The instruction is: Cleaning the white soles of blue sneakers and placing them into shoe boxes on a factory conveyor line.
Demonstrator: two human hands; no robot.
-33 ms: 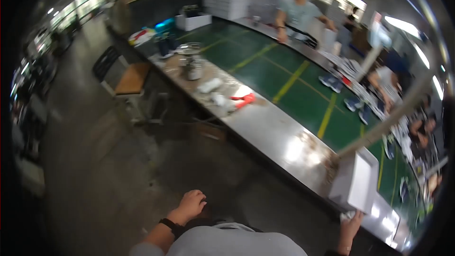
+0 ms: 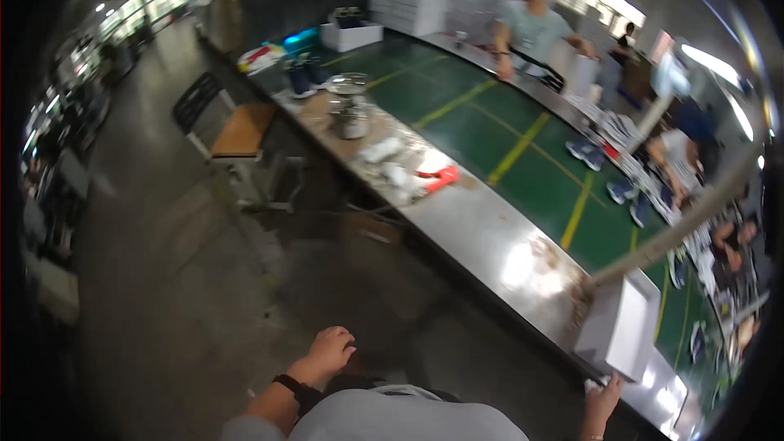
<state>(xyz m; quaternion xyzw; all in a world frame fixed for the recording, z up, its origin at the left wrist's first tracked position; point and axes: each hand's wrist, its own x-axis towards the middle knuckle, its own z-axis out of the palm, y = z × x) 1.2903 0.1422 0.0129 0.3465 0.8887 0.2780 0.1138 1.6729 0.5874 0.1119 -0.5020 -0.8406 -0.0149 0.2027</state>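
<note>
My left hand [image 2: 328, 350] hangs over the floor in front of my body, a dark band round its wrist. Its fingers are loosely curled in and I see nothing in them. Lower right, my right hand [image 2: 603, 398] is at the near end of a white open box [image 2: 608, 357] on the metal bench. Its fingers are drawn together at the box's edge, with a small white bit beside them; I cannot tell whether they grip the box or only that bit.
Beyond the metal bench [image 2: 467, 229] runs a green conveyor [image 2: 457, 106] with sneakers [image 2: 585, 153]. The bench bears a metal pot [image 2: 351, 117] and a red object [image 2: 443, 179]. A wooden-seated chair [image 2: 242, 129] stands left. A slanting pole [image 2: 678, 233] rises near the box. Across stands a co-worker [image 2: 531, 33].
The whole scene has shifted a little right and down in the picture as my head turns. My right hand sits slightly lower and further left; my left hand looks the same.
</note>
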